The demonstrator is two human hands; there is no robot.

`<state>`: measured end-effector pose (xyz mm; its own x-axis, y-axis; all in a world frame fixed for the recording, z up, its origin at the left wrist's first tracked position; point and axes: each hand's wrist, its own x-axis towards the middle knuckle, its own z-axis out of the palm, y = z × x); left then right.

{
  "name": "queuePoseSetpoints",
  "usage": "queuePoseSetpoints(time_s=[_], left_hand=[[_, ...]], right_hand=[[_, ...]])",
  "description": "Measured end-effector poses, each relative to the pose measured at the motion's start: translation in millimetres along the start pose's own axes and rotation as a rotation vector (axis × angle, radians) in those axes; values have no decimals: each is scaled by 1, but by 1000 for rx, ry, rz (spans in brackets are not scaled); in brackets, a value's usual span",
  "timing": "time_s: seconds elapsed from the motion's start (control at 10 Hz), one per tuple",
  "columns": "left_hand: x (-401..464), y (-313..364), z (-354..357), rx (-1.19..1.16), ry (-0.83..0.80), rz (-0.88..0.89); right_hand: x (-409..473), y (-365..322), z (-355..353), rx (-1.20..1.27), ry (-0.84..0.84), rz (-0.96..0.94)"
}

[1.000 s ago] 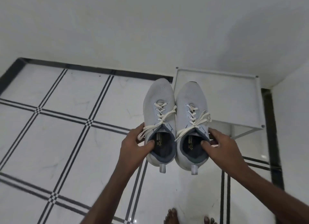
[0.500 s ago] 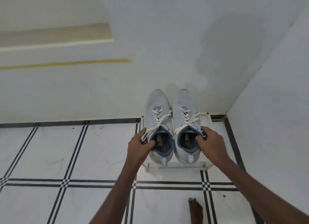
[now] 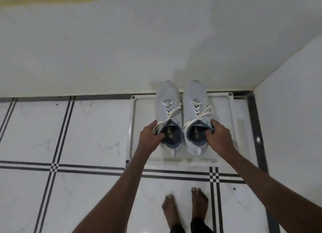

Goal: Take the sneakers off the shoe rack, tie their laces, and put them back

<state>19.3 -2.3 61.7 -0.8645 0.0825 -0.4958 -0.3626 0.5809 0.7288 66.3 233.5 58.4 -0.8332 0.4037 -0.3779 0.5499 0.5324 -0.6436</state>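
Note:
Two pale grey sneakers with cream laces tied in bows sit side by side, toes toward the wall, over the white shoe rack (image 3: 224, 114). My left hand (image 3: 149, 137) grips the collar of the left sneaker (image 3: 168, 100), thumb inside the opening. My right hand (image 3: 217, 137) grips the collar of the right sneaker (image 3: 195, 97) the same way. Whether the soles rest on the rack's top shelf or hover just above it I cannot tell.
The rack stands in a corner, with a white wall (image 3: 156, 41) behind it and another white wall (image 3: 292, 102) to its right. White floor tiles with black lines (image 3: 69, 137) spread to the left. My bare feet (image 3: 186, 206) stand just before the rack.
Both hands carried the pair of sneakers forward and down from above the floor to the rack's top shelf. The view swung toward the corner and I stepped closer.

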Motion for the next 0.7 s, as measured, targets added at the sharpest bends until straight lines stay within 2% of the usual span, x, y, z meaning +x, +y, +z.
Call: queuePoseSetpoints(time_s=[0.2,0.6,0.7], left_hand=[[23,-40,24,59,-48,-65],[22,-51,23,98,-51,-86],[14,-33,17,111,34,-13]], right_hand=[[6,32,34,-20,-50,71],[2,33,45,-85,-151,109],[2,13,35,-91,-66,91]])
